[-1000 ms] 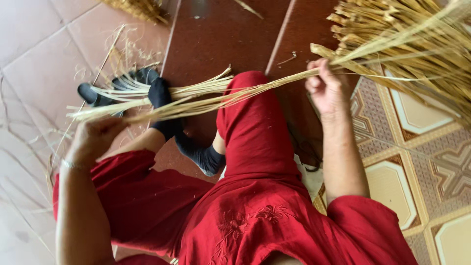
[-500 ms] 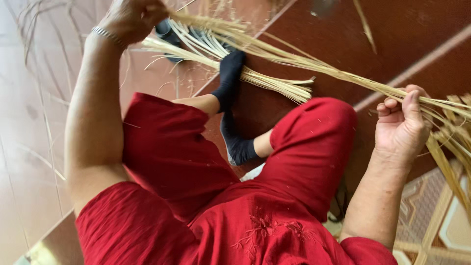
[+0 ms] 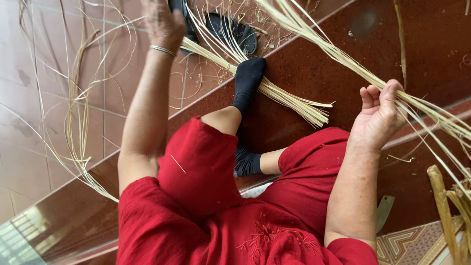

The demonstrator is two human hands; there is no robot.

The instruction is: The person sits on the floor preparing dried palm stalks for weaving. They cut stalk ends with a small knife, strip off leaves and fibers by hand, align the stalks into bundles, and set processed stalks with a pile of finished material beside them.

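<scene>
My right hand [image 3: 380,110] is closed around a sheaf of long pale straw strands [image 3: 319,44] that runs from the top of the view down past the hand to the right edge. My left hand [image 3: 162,22], with a metal bangle on its wrist, is raised at the top and grips the end of a thicker straw bundle [image 3: 289,98]. That bundle lies slanted on the dark red floor, passing under my black-socked foot [image 3: 248,81], with its cut ends fanned out near my right knee. I sit in red clothes.
A black sandal [image 3: 230,29] lies at the top among straw scraps. Loose curled strands [image 3: 78,122] are scattered over the pinkish tiles on the left. Thick dry stalks [image 3: 444,206] stand at the lower right, beside a flat metal blade [image 3: 385,211] and patterned tiles.
The view has swung left. My left hand has lifted up and away with its straw. The right hand keeps its grip and now sits lower on the long strands.
</scene>
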